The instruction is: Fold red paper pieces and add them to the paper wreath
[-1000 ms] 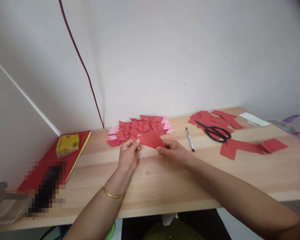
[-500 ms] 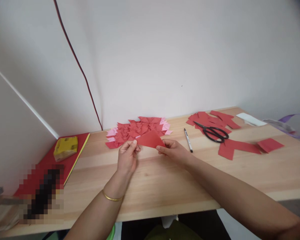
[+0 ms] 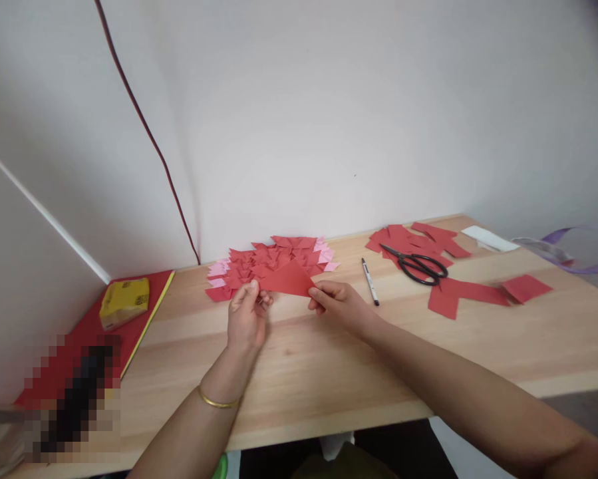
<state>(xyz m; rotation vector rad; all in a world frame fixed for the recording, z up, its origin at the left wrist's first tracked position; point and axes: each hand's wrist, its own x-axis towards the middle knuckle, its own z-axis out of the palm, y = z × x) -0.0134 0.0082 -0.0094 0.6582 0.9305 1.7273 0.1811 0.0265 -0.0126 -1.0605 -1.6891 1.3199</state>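
Note:
Between my two hands, above the table, is a red sheet of paper, folded into a triangle with its peak pointing away from me. My left hand pinches its left corner between thumb and fingers. At the right corner, my right hand grips it the same way. Just behind the sheet lies a pile of folded red and pink paper pieces, partly covered by it. A white pen with black ends rests to the right of my right hand.
Black-handled scissors lie on a heap of red paper pieces at the back right. Nearer are red strips. A white strip and a purple band sit far right. On the left, a yellow packet rests on red sheets.
The whole view has shifted slightly, so things on the table appear a little further left. Both hands still hold the folded red paper, with the right fingers slightly lower at its corner.

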